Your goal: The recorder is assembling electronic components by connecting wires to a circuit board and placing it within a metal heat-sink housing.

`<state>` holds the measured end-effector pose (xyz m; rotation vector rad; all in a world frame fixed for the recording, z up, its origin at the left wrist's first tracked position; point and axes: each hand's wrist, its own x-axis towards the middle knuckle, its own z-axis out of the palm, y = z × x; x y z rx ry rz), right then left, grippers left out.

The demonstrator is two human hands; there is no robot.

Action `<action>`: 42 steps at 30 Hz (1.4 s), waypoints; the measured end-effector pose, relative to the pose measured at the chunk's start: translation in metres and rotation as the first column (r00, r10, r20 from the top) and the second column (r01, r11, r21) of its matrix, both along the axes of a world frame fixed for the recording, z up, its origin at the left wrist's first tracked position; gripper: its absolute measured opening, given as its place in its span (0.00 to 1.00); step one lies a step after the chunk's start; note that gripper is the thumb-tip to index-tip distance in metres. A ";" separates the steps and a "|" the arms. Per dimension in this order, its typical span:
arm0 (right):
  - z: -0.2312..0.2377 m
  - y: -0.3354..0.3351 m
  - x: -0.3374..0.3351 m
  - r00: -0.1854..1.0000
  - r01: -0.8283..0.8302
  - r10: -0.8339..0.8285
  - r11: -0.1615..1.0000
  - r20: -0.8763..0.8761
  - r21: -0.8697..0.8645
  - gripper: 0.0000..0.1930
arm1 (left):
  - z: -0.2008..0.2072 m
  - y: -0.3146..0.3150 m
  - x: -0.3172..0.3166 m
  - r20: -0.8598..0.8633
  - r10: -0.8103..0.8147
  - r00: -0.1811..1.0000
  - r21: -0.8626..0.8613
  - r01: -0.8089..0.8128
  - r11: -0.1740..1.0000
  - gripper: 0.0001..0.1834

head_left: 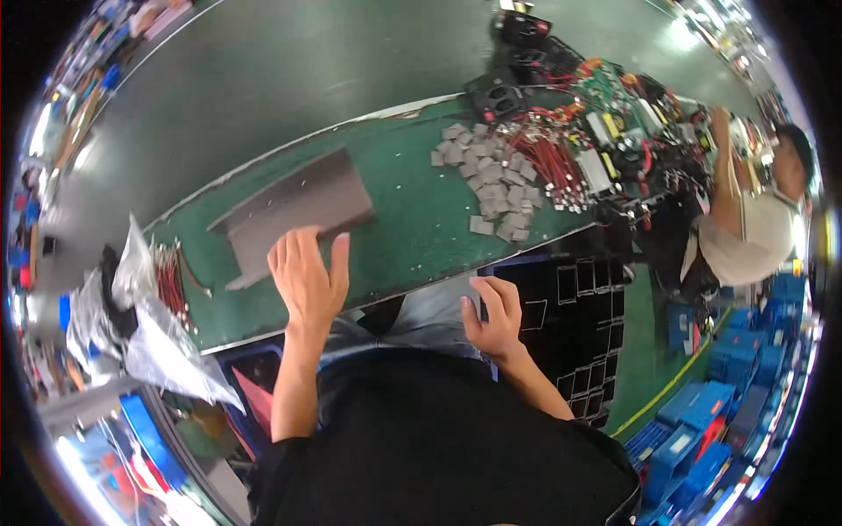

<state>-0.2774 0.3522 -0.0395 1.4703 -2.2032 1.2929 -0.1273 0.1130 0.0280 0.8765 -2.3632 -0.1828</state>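
Observation:
A grey-brown panel with bent-up edges (pixel 294 215) lies at an angle on the green bench top (pixel 399 210). My left hand (pixel 307 276) is over its near edge, fingers stretched forward and thumb spread; whether the fingertips touch the panel I cannot tell. Further right, my right hand (pixel 495 316) hovers just off the bench's near edge above my lap. Its fingers are loosely bent, with the thumb apart and nothing visible between them. Beyond it on the bench is a heap of small grey square pieces (pixel 495 180).
Red wires with connectors (pixel 548 162), circuit boards (pixel 605 88) and a black housing (pixel 497 95) crowd the bench's right end. A co-worker (pixel 754 219) sits there. Plastic bags (pixel 162 342) and more red wires (pixel 171 280) occupy the left end. Blue crates (pixel 693 412) stand at lower right.

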 end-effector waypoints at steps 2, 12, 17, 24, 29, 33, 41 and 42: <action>0.005 0.004 -0.004 0.998 0.038 -0.037 0.999 -0.047 0.007 0.20 | -0.006 0.005 0.005 -0.051 0.026 0.998 0.014 -0.026 1.000 0.10; 0.083 -0.057 -0.073 0.989 -0.147 0.147 0.988 0.003 0.050 0.19 | -0.001 -0.023 0.044 -0.007 0.131 0.991 -0.138 -0.131 0.982 0.11; 0.125 -0.201 -0.208 0.238 -0.114 0.232 0.971 0.943 -0.210 0.19 | -0.014 -0.051 0.101 -0.014 0.151 0.988 -0.017 -0.151 0.988 0.25; 0.081 -0.334 -0.397 -0.097 0.348 0.133 0.933 0.986 -0.091 0.28 | 0.024 -0.071 0.144 0.125 0.594 0.795 0.473 -0.574 0.668 0.34; 0.044 -0.354 -0.421 -0.208 0.398 0.028 0.916 0.978 0.058 0.12 | 0.012 -0.083 0.175 0.276 0.631 0.725 0.203 -0.686 0.699 0.32; 0.056 -0.366 -0.386 0.117 0.347 0.035 0.935 0.993 -0.074 0.11 | 0.001 -0.103 0.199 0.269 0.670 0.692 0.134 -0.716 0.685 0.24; 0.089 -0.341 -0.229 0.367 0.372 0.043 0.909 0.929 -0.189 0.11 | -0.004 -0.113 0.215 0.146 0.542 0.828 0.121 -0.559 0.820 0.17; 0.082 -0.335 -0.208 0.411 0.379 0.033 0.903 0.911 -0.203 0.10 | -0.007 -0.112 0.213 0.168 0.551 0.817 0.102 -0.571 0.815 0.17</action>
